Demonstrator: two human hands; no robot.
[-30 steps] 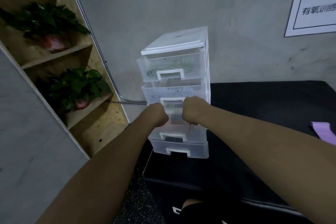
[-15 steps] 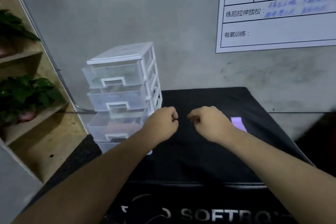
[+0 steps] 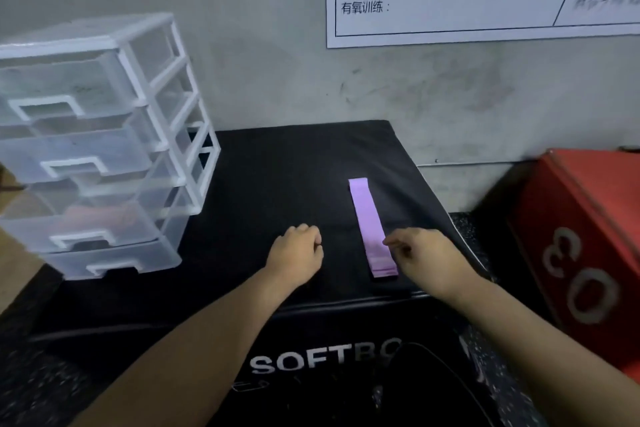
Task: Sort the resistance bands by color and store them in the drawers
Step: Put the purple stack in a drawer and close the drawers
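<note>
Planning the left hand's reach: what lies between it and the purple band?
Only bare black box top between left hand and purple band, per head view.

One purple band (image 3: 372, 227), one four-drawer unit (image 3: 86, 36), two hands (image 3: 296, 253) (image 3: 429, 258), one black box (image 3: 294, 166), one red box (image 3: 571, 218).

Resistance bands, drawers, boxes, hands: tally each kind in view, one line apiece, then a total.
Resistance bands lying out: 1, the purple band, on the black box.
Drawers: 4, stacked in the drawer unit; contents too blurred to count.
Boxes: 2, the black box and the red box.
Hands: 2, left hand and right hand.
Total: 9.
</note>
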